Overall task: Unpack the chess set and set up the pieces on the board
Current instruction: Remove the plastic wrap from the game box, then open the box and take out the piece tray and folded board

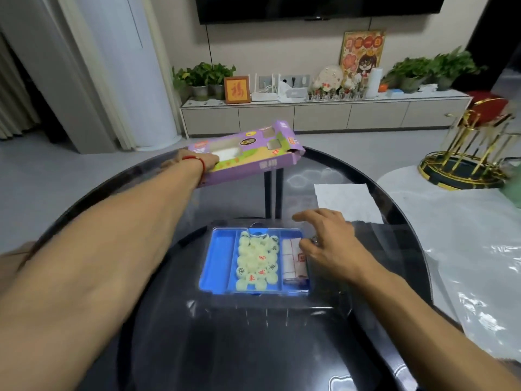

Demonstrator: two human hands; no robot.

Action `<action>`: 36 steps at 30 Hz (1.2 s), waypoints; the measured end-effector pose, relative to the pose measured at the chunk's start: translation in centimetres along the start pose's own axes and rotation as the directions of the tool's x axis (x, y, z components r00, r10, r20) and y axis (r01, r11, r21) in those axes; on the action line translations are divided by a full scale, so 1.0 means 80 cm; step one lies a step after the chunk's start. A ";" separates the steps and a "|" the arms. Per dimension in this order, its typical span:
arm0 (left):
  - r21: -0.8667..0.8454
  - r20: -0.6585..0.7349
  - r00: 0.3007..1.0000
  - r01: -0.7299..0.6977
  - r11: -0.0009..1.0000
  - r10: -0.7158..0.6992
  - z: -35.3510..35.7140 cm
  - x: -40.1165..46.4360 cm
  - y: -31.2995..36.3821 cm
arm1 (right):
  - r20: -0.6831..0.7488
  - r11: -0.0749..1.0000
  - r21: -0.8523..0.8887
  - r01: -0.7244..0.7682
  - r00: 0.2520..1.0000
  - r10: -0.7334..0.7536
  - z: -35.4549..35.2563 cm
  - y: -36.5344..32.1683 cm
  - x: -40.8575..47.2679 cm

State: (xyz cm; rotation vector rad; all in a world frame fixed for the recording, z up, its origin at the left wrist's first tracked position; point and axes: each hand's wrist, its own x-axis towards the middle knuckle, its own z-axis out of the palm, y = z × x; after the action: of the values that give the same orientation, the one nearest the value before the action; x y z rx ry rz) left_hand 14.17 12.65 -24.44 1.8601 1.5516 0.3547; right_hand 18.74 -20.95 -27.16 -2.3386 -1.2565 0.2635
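A blue plastic tray (217, 261) lies on the dark glass table (253, 348). Its middle compartment holds several pale round chess pieces (258, 262) with red and dark characters. The right compartment holds a folded white board sheet (293, 258) with red lines. A clear lid seems to cover the tray. My right hand (327, 244) rests over the tray's right edge, fingers spread and relaxed. My left hand (207, 160) reaches far out and grips the near end of the purple cardboard box (253, 156), holding it tilted above the table's far side.
A white paper sheet (346, 201) lies on the table to the far right. A white table with clear plastic (465, 263) stands at the right, with a gold rack (468, 153) behind it. A low cabinet (324, 114) runs along the far wall.
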 end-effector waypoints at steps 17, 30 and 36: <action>0.229 0.018 0.998 -0.066 0.971 0.063 0.195 -0.003 0.134 | 0.096 0.991 0.034 0.130 0.987 -0.133 0.002 0.047 -0.011; 0.221 0.204 0.650 -0.759 0.612 0.732 0.038 -0.167 -0.045 | 0.093 0.981 -0.142 0.130 0.989 -0.118 0.004 0.025 -0.003; 0.356 0.280 0.628 -0.770 0.529 0.726 0.015 -0.223 -0.171 | 0.090 0.963 -0.244 0.119 0.991 -0.099 0.023 -0.002 0.008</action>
State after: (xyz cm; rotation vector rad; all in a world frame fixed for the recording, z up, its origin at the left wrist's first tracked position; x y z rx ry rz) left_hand -0.04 -3.77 -30.43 2.8397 0.6740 0.2783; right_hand 18.24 -19.78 -28.63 -2.4760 -1.5288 0.1692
